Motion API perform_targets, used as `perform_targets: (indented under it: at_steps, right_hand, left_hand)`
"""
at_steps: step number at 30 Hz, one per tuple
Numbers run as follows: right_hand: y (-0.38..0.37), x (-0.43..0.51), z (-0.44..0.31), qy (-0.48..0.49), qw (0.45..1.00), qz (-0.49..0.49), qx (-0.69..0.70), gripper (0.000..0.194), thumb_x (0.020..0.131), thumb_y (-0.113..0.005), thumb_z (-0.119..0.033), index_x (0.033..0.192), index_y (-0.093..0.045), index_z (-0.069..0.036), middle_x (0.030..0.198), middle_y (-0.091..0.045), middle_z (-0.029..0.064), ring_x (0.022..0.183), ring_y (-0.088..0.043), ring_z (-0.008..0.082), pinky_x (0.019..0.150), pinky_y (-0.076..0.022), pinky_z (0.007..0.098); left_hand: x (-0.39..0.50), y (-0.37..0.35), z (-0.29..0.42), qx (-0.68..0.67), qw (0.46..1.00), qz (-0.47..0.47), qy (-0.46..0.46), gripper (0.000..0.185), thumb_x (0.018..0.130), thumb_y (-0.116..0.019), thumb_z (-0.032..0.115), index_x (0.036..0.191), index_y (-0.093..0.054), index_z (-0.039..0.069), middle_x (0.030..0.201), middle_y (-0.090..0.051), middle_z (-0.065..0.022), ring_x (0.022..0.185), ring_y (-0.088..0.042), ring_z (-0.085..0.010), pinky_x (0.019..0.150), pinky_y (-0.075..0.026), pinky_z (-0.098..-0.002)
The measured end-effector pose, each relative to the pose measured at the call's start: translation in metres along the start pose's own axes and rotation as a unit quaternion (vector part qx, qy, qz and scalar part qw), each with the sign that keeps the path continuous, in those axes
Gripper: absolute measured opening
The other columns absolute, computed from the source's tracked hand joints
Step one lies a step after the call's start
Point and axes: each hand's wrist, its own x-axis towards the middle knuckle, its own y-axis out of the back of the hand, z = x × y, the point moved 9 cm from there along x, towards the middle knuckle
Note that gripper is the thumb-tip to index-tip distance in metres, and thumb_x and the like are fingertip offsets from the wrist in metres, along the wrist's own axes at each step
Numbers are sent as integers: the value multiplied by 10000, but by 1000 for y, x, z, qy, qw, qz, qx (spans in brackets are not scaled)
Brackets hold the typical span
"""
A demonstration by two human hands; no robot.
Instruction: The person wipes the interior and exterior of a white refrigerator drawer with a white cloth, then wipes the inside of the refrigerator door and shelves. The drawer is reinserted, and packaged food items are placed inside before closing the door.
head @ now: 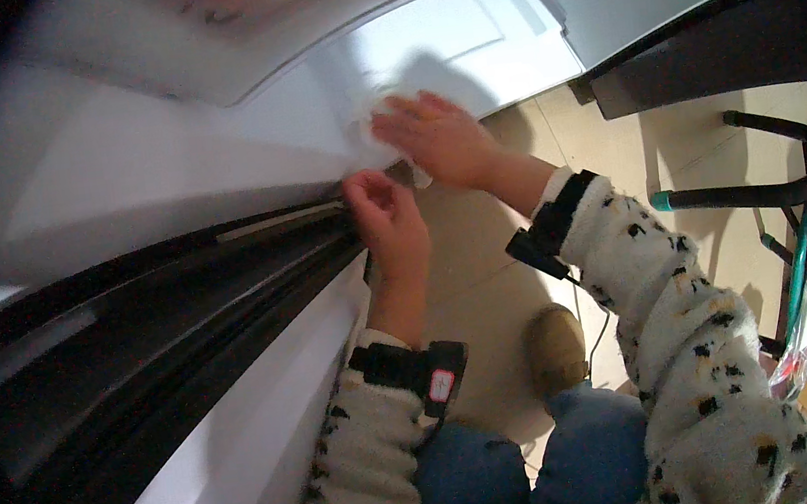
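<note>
My right hand lies flat with its fingers spread a little over a glossy white panel. Under its fingertips shows the pale edge of what looks like a white cloth, blurred and mostly covered by the hand. My left hand is at the near end of a long black ledge with grooves along it. Its fingers are curled towards the thumb at the ledge's edge; whether they grip it is hidden. Both wrists wear black straps with small devices.
Below the ledge runs a white vertical panel. Beige floor tiles lie beneath, with my shoe on them. At right are a black tubular metal frame with green end caps and a dark board. A cable hangs from the right wrist device.
</note>
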Motion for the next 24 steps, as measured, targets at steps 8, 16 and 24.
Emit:
perform_targets:
  at_steps: [8,16,24]
  right_hand:
    - [69,-5,47,-127,974,184,33,356,772,-478,14,1116,-547,-44,1133,-563,162,1038,-525,331,896,-427,394]
    - [-14,32,-26,-65,991,103,52,382,705,-588,-134,1085,-590,-95,1187,-473,108,1130,-432,299,949,-369,425]
    - [-14,22,-23,-73,996,33,48,386,691,-586,-122,1077,-590,-139,1131,-473,61,1129,-408,286,926,-354,412]
  left_hand:
    - [-6,-6,3,-41,999,-20,8,209,801,-500,-29,976,-410,44,888,-458,-36,794,-476,-132,733,-423,-262]
    - [-2,2,12,-123,992,-2,0,216,810,-488,-30,995,-397,30,913,-448,-48,827,-465,-125,773,-409,-254]
    - [1,1,7,-90,996,-6,17,212,819,-478,-22,1007,-396,32,920,-443,-46,835,-464,-125,766,-407,-257]
